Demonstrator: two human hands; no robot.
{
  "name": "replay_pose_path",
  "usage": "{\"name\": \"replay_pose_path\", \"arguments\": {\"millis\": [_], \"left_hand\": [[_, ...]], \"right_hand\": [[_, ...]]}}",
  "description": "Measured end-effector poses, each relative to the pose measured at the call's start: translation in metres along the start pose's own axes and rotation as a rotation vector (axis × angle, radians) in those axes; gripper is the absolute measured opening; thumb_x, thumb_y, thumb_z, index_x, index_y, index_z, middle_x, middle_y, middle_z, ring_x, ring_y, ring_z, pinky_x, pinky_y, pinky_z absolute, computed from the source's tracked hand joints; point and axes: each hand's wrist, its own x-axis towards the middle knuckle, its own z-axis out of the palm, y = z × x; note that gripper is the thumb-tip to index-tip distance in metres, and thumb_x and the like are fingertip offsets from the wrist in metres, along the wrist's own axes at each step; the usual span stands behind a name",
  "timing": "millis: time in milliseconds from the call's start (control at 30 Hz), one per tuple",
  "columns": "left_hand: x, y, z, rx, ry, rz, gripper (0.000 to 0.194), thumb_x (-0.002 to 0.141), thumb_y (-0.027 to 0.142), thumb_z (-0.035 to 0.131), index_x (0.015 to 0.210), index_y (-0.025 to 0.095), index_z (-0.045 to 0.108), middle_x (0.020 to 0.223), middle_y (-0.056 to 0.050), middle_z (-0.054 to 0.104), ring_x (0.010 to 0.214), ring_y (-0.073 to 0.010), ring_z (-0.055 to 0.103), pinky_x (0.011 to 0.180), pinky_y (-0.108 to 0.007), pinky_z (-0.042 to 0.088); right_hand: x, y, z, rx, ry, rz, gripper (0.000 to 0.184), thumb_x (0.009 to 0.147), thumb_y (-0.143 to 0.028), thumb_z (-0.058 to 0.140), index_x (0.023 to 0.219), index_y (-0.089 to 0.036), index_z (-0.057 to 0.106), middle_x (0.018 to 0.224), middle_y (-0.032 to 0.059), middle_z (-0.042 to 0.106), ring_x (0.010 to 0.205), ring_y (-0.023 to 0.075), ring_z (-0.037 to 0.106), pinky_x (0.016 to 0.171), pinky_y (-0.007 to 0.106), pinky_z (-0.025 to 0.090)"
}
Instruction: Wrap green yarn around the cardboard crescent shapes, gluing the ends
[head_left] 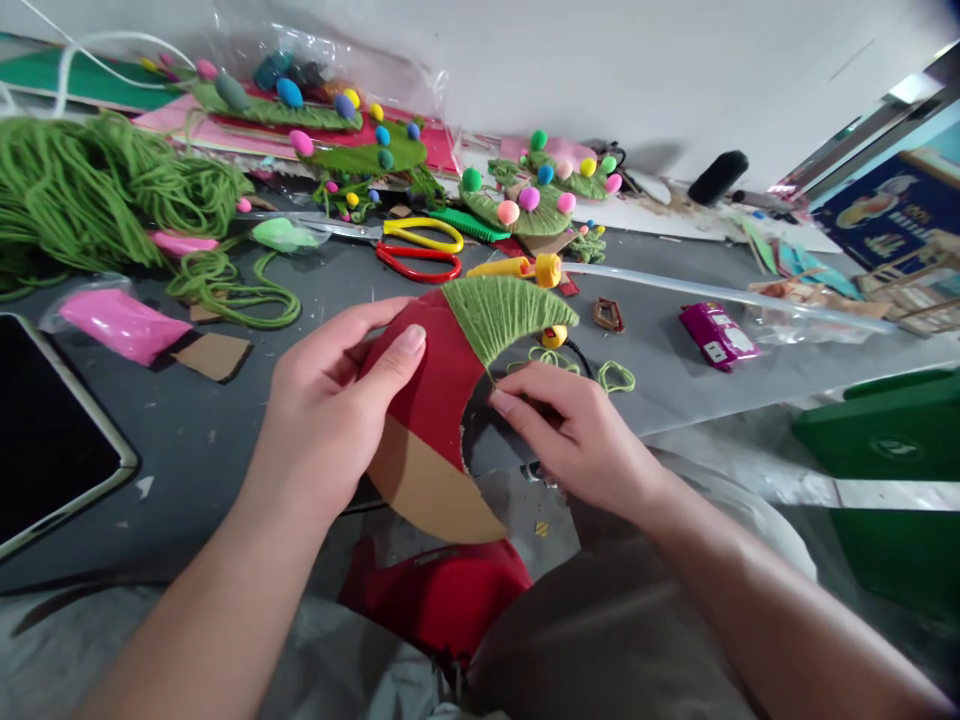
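A crescent-shaped piece of cardboard (439,385), red in the middle and bare brown at its lower end, is held up over the table's front edge. Green yarn (502,315) wraps its upper end in close turns. My left hand (349,390) grips the red part at the outer curve, thumb on the near face. Beside the inner curve, my right hand (574,425) pinches the yarn strand just where it leaves the wrapped section. The fingers behind the cardboard are hidden. Loose loops of yarn (616,375) lie on the table beyond my right hand.
Behind are scissors (420,250), a yellow glue gun (510,268) with a long clear glue stick, and wrapped crescents with coloured balls (529,200). At left lie a heap of green yarn (97,190), a pink packet (124,320) and a tablet (56,440). Green bins (885,430) stand right.
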Motion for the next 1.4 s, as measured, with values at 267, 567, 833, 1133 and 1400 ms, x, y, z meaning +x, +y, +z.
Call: {"name": "replay_pose_path", "arguments": {"millis": [267,567,833,1133,1400], "left_hand": [[-0.003,0.004,0.0,-0.268,-0.167,-0.406,0.03,0.083,0.03,0.076,0.113,0.03,0.074,0.09,-0.001,0.078,0.073,-0.0181,0.073,0.062,-0.025,0.059],[-0.01,0.01,0.005,-0.506,-0.565,-0.74,0.012,0.09,0.03,0.064,0.091,0.018,0.066,0.06,0.003,0.052,0.035,-0.0031,0.037,0.036,-0.017,0.027],[-0.014,-0.005,-0.003,-0.683,-0.696,-0.724,0.026,0.094,0.038,0.056,0.106,0.018,0.066,0.073,-0.001,0.056,0.041,-0.0008,0.027,0.045,-0.016,0.03],[-0.007,0.014,-0.006,-0.504,-0.215,-0.482,0.043,0.092,0.054,0.049,0.121,0.027,0.064,0.133,-0.008,0.067,0.12,-0.0332,0.064,0.087,-0.047,0.057],[-0.015,0.035,-0.024,0.677,0.151,0.764,0.061,0.074,0.034,0.079,0.132,0.032,0.061,0.141,-0.003,0.058,0.136,-0.0341,0.049,0.119,-0.052,0.035]], "right_hand": [[0.009,0.006,-0.005,0.226,-0.044,0.033,0.021,0.097,-0.024,0.055,0.085,-0.018,0.072,0.083,0.0013,0.071,0.076,0.0135,0.064,0.07,0.025,0.05],[0.021,0.005,-0.002,0.571,-0.059,0.11,0.019,0.085,-0.034,0.073,0.086,-0.016,0.076,0.071,-0.0005,0.064,0.067,0.0105,0.054,0.06,0.023,0.043],[0.023,0.0,0.006,0.908,-0.048,0.315,0.045,0.072,-0.046,0.085,0.098,-0.016,0.064,0.074,-0.0032,0.061,0.051,0.0037,0.037,0.043,0.02,0.021],[0.023,0.005,0.0,0.872,0.216,0.251,0.037,0.082,-0.048,0.077,0.076,-0.016,0.06,0.057,-0.0081,0.039,0.048,0.0039,0.026,0.044,0.023,0.014],[0.021,0.003,0.001,0.856,0.306,0.292,0.044,0.083,-0.05,0.076,0.066,-0.017,0.052,0.052,-0.0084,0.033,0.048,0.0048,0.02,0.046,0.026,0.01]]}}
